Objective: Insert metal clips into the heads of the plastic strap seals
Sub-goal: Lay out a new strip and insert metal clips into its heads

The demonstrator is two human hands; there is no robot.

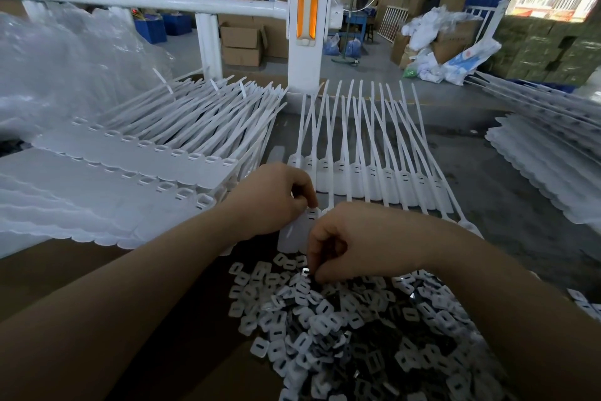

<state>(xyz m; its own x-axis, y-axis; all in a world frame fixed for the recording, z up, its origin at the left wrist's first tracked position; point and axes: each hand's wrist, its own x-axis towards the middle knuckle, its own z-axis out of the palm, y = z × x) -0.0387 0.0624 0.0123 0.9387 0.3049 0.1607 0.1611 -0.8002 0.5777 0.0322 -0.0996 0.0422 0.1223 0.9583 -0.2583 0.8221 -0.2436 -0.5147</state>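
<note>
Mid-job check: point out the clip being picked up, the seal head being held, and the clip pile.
clip [305,271], head view, shiny edge at the right fingertips.
seal head [311,214], head view, slotted top beside the left thumb.
clip pile [357,329], head view, middle of the heap.

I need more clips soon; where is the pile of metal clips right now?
In the head view, the pile of metal clips lies at bottom centre-right, directly under the right hand, nearer the person than the row of strap seals.

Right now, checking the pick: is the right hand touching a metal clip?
Touching: the head view shows the right hand pinching a metal clip at its fingertips.
</note>
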